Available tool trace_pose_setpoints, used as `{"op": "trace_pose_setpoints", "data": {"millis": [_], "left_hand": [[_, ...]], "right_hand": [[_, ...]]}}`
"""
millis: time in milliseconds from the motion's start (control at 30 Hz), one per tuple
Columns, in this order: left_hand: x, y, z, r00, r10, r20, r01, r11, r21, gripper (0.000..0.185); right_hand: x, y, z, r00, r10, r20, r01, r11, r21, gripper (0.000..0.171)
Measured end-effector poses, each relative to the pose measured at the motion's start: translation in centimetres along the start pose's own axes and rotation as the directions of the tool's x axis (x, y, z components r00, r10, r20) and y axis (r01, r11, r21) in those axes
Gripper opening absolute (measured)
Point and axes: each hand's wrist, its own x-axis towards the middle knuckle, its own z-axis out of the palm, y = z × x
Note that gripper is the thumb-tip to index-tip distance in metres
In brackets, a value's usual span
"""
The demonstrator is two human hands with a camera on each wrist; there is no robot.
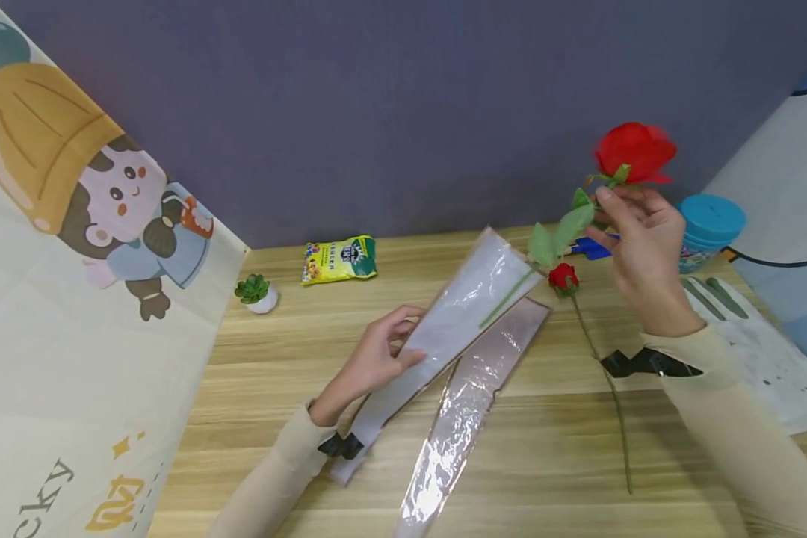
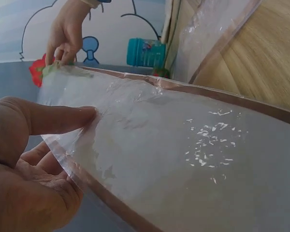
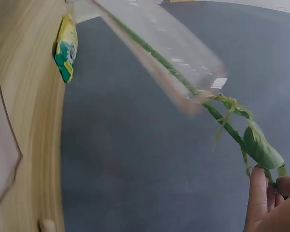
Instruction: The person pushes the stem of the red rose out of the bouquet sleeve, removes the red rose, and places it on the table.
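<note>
My right hand (image 1: 645, 246) pinches the stem of a large red rose (image 1: 635, 153) just below its bloom, with green leaves (image 1: 561, 233) hanging beside the fingers. The lower stem (image 3: 154, 53) runs inside a long clear flower sleeve (image 1: 453, 306) with a brown edge. My left hand (image 1: 376, 351) holds that sleeve by its side edge, thumb (image 2: 63, 119) on top and fingers beneath. A second flower sleeve (image 1: 467, 396) lies flat on the table under the first. Near my right hand, a smaller red rose (image 1: 563, 276) with a long bare stem lies on the wood.
A yellow-green packet (image 1: 339, 260) and a small potted succulent (image 1: 261, 294) stand at the back left. At the right are a blue-lidded tub (image 1: 711, 224), a blue object (image 1: 592, 248) and a white printed bag (image 1: 767, 351). A dark partition (image 1: 403, 112) rises behind the table.
</note>
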Motion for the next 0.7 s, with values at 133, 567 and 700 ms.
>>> {"op": "trace_pose_setpoints", "data": {"millis": [133,567,700], "left_hand": [[-0.4,-0.2,-0.5,1.0,-0.007,-0.008,0.007,1.0,0.011,0.057],[-0.9,-1.0,-2.0,0.999,-0.05,-0.015,0.05,0.999,0.018,0.055],[-1.1,-1.3,-2.2,0.998,-0.058,-0.008,0.058,0.998,0.028,0.055]], "right_hand": [[0.5,-1.0,-0.7,1.0,-0.024,-0.014,0.024,1.0,0.006,0.022],[1.8,-4.3,-3.8,0.98,-0.131,-0.15,0.139,0.989,0.042,0.026],[2.0,-5.5,-4.9,0.954,-0.203,-0.223,0.203,0.979,-0.024,0.034]]}}
